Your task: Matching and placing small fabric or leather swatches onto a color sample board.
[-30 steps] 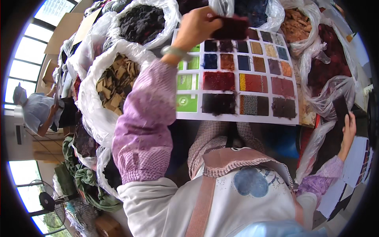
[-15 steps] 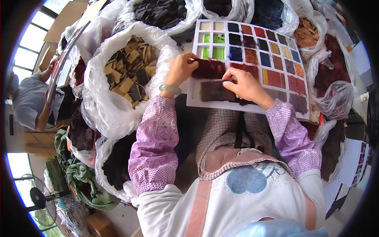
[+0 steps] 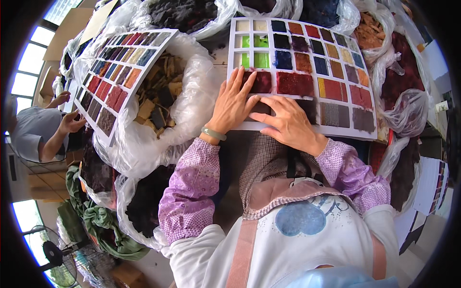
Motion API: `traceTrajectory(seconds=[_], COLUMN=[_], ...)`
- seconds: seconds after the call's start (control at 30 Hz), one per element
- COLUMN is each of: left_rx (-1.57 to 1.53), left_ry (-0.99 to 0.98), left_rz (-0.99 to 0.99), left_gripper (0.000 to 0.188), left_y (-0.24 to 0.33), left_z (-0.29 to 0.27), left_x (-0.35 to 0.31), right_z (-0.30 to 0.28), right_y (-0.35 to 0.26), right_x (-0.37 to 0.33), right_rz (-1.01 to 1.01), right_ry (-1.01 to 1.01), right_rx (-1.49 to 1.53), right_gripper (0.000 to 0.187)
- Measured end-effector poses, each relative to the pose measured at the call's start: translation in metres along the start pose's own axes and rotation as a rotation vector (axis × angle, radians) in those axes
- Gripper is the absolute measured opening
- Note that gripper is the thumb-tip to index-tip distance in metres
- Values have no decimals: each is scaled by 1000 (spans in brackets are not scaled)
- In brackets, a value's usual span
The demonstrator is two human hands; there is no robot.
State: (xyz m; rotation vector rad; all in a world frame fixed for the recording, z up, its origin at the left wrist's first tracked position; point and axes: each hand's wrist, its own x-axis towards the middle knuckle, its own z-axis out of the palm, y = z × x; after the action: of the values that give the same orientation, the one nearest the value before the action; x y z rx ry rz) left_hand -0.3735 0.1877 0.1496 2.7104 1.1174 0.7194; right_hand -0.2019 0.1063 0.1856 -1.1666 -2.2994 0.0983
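Observation:
A white sample board (image 3: 232,57) with rows of windows lies across my lap, filled with swatches of coloured fibre. My left hand (image 3: 232,103) rests flat on its lower left, fingers stretched over a dark red swatch (image 3: 261,82). Beside it my right hand (image 3: 288,121) lies on the dark brown swatch (image 3: 307,108) in the row below, its fingers spread and partly bent. Both hands press on the board and hold nothing. The left fingers and right hand hide parts of these two swatches. A brighter red swatch (image 3: 294,84) shows just beyond my right hand.
Left of me a co-worker (image 3: 38,129) holds up a second swatch board (image 3: 115,91) over a plastic-lined bag (image 3: 192,91) of wood-coloured pieces (image 3: 161,105). More bags of dark fibre (image 3: 182,17) and reddish fibre (image 3: 403,62) ring the board. A fan (image 3: 53,252) stands lower left.
Both hands have gone from pinching at the swatches to lying flatter on them, the right shifting left. The co-worker's board has swung round to show its swatches.

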Motion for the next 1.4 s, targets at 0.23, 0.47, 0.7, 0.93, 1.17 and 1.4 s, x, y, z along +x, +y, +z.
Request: traceTrajectory(seconds=[0.23,0.47,0.7,0.93,1.17,1.4], left_rx=[21,197,35,-152,-94,9], left_ry=[-214,-348,-654,-249,36,269], left_rz=[-10,-47,-16,174,-32,-73], left_gripper=[59,56,56,23,18,36], left_y=[19,19,23,41,24,51], left_z=[-14,-18,-58,-42,117,196], left_x=[-8,-11,28,196,394,492], right_z=[10,9,-51,-163,-160,-181], right_y=[15,33,73,338,441,482], right_x=[-6,5,14,-33,-23,-43], right_rz=[110,-96,14,580,888,758], right_ry=[120,-87,-484,454,222,497], right_rx=[-9,-8,357,-318,-410,-300], right_gripper=[9,12,19,19,37,24])
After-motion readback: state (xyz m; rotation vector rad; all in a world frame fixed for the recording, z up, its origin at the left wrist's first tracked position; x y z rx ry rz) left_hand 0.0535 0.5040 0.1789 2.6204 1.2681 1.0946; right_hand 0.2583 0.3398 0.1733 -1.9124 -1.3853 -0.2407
